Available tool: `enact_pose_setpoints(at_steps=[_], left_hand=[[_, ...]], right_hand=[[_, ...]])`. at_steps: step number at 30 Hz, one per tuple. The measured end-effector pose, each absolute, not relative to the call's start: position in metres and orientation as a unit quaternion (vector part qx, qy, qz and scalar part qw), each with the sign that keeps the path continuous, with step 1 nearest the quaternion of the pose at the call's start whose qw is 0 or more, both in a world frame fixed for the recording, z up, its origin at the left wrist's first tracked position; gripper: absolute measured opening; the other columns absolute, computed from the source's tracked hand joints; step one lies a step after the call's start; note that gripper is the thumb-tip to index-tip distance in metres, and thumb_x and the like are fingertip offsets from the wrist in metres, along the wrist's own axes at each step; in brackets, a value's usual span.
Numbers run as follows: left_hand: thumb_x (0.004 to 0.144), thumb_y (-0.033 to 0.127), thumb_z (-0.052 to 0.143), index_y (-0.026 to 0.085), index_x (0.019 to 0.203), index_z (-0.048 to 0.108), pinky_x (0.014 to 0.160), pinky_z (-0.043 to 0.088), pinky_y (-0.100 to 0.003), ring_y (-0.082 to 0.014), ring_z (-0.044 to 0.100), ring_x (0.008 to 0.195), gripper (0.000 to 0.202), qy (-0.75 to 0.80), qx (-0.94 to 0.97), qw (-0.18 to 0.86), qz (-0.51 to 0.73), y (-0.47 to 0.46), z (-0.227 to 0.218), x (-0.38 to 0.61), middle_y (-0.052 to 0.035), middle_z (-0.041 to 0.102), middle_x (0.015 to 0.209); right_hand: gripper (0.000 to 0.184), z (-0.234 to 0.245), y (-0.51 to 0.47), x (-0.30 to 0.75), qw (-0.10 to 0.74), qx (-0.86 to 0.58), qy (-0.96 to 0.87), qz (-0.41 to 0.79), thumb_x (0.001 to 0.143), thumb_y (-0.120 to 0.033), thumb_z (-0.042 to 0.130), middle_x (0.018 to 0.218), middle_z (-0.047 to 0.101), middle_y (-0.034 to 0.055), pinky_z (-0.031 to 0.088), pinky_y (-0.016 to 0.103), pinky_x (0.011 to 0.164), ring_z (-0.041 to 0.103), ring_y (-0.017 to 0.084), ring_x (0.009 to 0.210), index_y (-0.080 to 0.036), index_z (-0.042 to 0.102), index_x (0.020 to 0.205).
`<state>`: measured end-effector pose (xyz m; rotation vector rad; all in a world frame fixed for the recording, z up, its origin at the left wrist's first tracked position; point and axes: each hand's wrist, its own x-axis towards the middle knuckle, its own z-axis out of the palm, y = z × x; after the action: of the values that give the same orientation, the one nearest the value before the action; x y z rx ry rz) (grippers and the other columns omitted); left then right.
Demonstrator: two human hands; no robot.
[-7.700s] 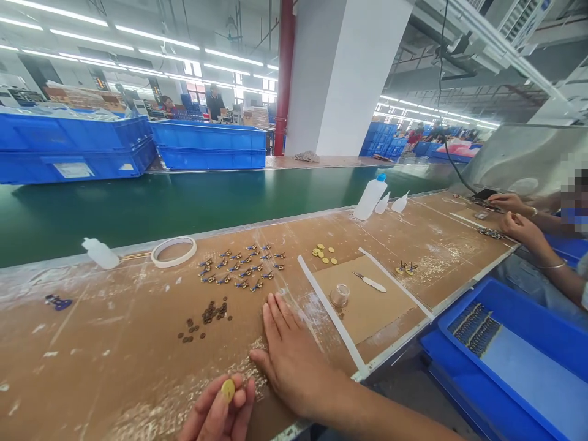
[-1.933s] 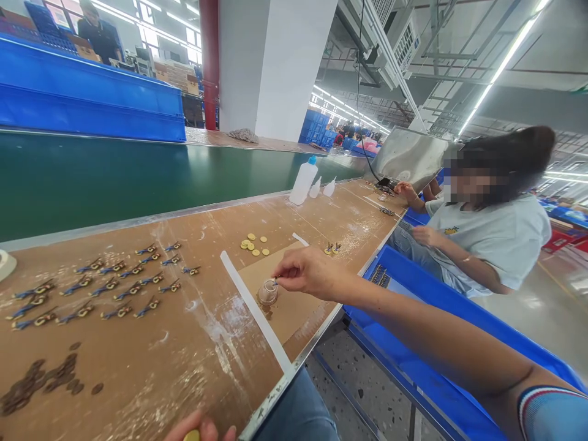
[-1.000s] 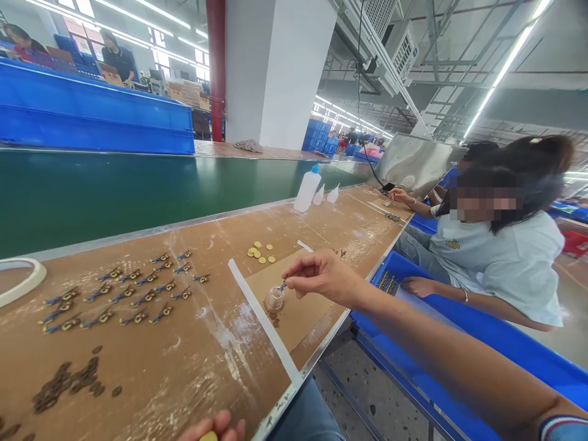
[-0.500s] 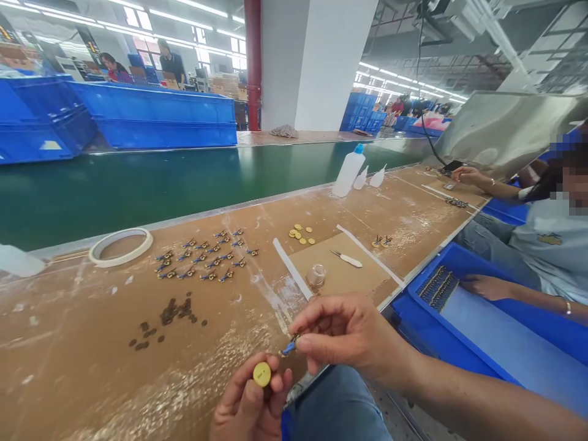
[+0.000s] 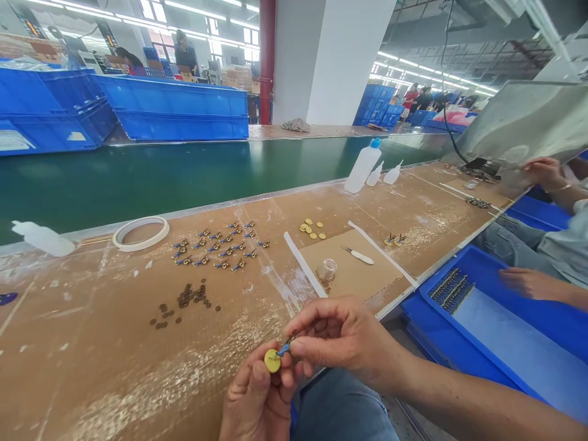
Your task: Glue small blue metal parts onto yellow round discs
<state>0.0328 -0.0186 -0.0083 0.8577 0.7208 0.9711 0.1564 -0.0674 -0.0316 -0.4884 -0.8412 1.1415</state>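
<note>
Between the thumb and fingers of my left hand (image 5: 257, 392) is a round yellow base (image 5: 272, 361), its flat face turned up toward me. My right hand (image 5: 340, 337) pinches a small painted figurine (image 5: 283, 349) with blue legs. The figurine's feet meet the face of the base, or come very close to it. Its upper part is hidden by my right fingers. On the table beyond my hands, more figurines (image 5: 225, 251) lie in rows. Several small dark discs (image 5: 190, 297) are heaped nearer to me, and other yellow bases (image 5: 312, 228) rest farther back.
A craft knife (image 5: 358, 255) and small clear cup (image 5: 327, 270) are on a taped board. Glue bottles (image 5: 362, 165) and a tape roll (image 5: 140, 234) stand along the green belt (image 5: 184, 177). At right, a co-worker's hand (image 5: 528, 283) is by a blue tray (image 5: 505, 367).
My hands have come together, bringing the figurine's feet to the yellow base. The view has shifted slightly left. The co-worker's raised hand has moved away from the tabletop.
</note>
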Motion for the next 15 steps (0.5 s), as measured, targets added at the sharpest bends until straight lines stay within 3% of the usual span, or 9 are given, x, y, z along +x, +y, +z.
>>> enact_pose_setpoints(at_steps=[15], left_hand=[[0.036,0.035,0.094,0.016,0.069,0.074,0.061,0.052,-0.012,-0.0051,0.055,0.051,0.043,0.327,0.398,0.727,0.454,-0.0188,-0.0122,0.0345,-0.0021,0.059,0.059]], right_hand=[[0.017,-0.0253,-0.0701,0.1522,0.74,-0.239,-0.385,0.497,0.072,-0.01,0.074,0.073,0.068,0.0043,0.052,0.013,0.061,0.065,0.006,0.064,-0.007,0.065,0.087]])
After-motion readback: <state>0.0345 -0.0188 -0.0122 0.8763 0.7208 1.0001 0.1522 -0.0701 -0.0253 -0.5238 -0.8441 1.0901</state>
